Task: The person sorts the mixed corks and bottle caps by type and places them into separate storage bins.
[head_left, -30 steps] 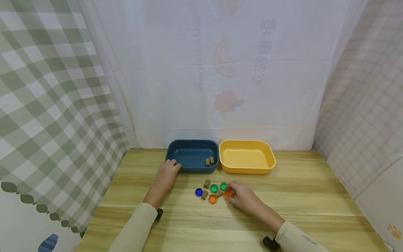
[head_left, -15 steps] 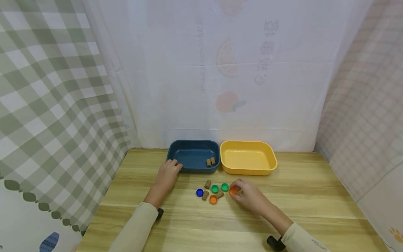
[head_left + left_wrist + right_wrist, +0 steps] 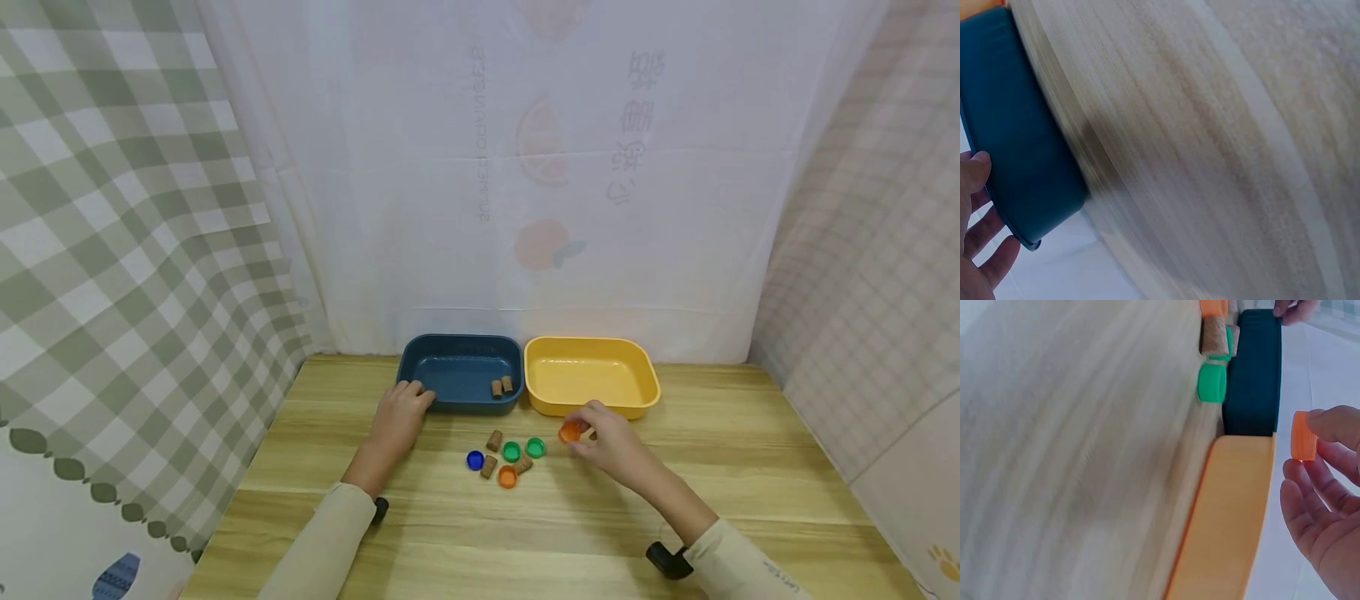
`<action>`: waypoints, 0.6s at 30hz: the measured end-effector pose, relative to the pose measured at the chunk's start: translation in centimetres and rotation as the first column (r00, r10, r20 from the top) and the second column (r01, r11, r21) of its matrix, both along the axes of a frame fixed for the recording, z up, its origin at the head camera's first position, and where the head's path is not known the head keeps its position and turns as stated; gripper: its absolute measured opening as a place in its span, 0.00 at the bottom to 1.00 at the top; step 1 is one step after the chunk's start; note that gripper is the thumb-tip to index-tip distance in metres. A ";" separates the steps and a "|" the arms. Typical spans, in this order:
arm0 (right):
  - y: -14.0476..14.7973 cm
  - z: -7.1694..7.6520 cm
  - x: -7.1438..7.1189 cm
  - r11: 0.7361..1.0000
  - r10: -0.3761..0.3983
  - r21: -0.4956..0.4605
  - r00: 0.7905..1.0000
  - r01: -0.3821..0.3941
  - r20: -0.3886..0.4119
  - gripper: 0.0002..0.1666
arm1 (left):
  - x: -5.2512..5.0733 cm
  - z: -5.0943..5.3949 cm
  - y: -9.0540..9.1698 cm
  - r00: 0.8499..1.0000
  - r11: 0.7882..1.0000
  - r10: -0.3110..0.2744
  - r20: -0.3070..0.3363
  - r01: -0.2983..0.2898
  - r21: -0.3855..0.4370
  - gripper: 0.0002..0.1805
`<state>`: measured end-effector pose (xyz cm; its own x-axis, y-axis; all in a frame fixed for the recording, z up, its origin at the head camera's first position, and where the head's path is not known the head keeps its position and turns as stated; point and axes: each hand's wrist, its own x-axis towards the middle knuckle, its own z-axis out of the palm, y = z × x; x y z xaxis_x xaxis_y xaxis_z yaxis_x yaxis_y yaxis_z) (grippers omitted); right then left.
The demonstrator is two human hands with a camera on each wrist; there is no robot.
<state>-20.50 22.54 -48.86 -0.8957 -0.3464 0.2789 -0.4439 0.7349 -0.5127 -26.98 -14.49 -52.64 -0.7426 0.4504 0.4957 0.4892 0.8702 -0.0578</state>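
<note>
I saw corks near the orange cap my right hand pinched; my left hand gripped the blue tray. Tabletop stretched rightward.

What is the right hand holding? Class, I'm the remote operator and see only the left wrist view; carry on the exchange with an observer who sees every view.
Observer: The right hand pinches an orange cap.
Operator: I see the outside of the blue tray. What lies inside it?
Observer: Two corks, near the end beside the yellow tray.
Operator: Is there another cap like the held one?
Observer: Yes, a second orange cap lies on the table.
</note>
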 end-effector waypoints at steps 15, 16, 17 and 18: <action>1.8 2.0 -3.0 1.000 0.001 0.014 0.998 0.000 -0.068 0.18 | -0.1 -0.1 -0.1 1.000 1.000 -0.022 -0.010 0.022 0.004 0.10; 1.9 2.1 -3.3 1.000 0.000 0.015 0.998 0.001 -0.061 0.18 | -0.1 -0.1 -0.1 1.000 1.000 -0.021 -0.008 0.021 0.004 0.09; 2.0 2.3 -3.6 1.000 -0.003 0.019 0.999 0.004 -0.050 0.18 | -0.1 -0.1 -0.1 1.000 1.000 -0.019 -0.006 0.019 0.005 0.10; 2.1 2.5 -3.9 1.000 -0.001 0.017 0.999 0.002 -0.042 0.18 | -0.1 -0.1 -0.1 1.000 1.000 -0.016 -0.004 0.016 0.005 0.10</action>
<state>-24.41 24.67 -46.40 -0.8839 -0.3498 0.3105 -0.4635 0.7442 -0.4811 -27.05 -14.56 -52.73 -0.7335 0.4593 0.5010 0.5027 0.8627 -0.0549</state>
